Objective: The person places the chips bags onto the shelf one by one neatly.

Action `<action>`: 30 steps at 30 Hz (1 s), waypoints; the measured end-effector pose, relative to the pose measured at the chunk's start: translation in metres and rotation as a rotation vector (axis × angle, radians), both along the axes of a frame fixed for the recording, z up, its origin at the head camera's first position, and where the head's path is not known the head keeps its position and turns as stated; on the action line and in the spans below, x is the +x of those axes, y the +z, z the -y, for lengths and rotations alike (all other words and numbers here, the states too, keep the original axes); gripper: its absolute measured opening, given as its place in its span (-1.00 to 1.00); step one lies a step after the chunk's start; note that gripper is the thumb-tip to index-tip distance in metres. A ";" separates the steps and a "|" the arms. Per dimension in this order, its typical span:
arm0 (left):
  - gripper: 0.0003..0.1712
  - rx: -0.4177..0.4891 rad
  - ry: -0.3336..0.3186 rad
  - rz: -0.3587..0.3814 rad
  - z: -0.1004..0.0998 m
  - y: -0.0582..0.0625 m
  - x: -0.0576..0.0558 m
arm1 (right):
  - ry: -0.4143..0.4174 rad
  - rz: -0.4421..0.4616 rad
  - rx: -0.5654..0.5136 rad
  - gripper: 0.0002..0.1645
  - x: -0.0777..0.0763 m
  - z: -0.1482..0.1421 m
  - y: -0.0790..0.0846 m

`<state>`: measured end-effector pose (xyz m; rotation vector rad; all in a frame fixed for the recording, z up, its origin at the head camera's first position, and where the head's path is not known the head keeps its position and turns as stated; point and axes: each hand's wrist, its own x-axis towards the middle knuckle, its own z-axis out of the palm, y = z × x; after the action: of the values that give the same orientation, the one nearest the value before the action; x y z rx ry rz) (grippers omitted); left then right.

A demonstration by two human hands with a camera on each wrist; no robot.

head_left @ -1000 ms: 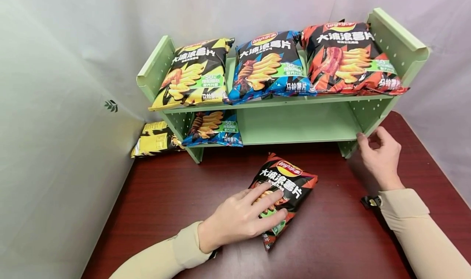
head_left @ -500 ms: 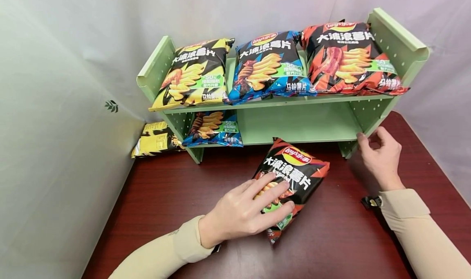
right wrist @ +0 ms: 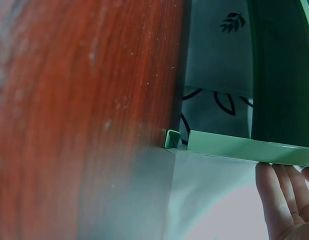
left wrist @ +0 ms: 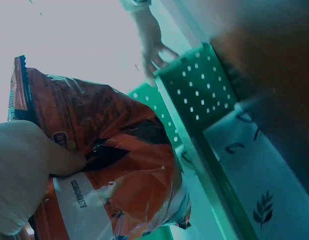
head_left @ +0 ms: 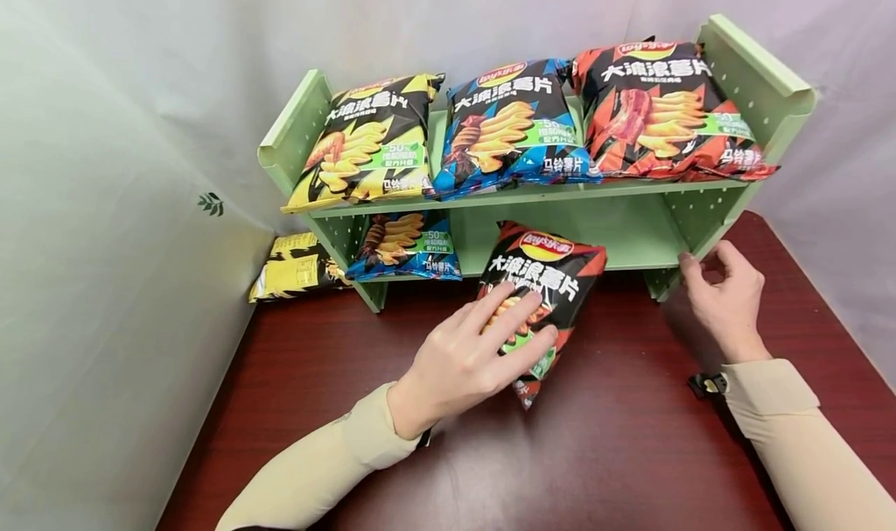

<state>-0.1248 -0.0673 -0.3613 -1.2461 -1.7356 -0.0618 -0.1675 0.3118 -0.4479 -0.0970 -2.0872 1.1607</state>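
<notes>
My left hand [head_left: 465, 352] holds a red and black bag of potato chips [head_left: 553, 270], fingers across its front and thumb underneath. The bag is tilted, its top end overlapping the lower tier of the green shelf [head_left: 553, 198] in the head view. Its orange-red back shows in the left wrist view, where my thumb [left wrist: 67, 159] presses on it. At the shelf's right side, my right hand [head_left: 728, 302] holds the side panel's front edge between thumb and fingers. The fingers [right wrist: 277, 195] meet that green edge in the right wrist view.
Yellow [head_left: 371, 138], blue [head_left: 511, 127] and red [head_left: 665, 111] chip bags fill the upper tier. Another blue bag [head_left: 406, 243] lies at the lower tier's left. A yellow package [head_left: 294, 267] rests on the red-brown table [head_left: 336, 360] behind the shelf's left leg.
My left hand has carried the red and black chip bag forward from over the table toward the shelf's lower tier. My right hand has stayed at the side panel.
</notes>
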 end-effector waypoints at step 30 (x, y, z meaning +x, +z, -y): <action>-0.62 0.080 0.466 0.127 -0.047 0.009 -0.088 | 0.017 0.005 -0.018 -0.83 0.001 0.002 0.002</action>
<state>-0.2127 -0.0204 -0.3526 -0.7698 -2.0727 0.0652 -0.1661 0.3098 -0.4462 -0.0904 -2.0856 1.1908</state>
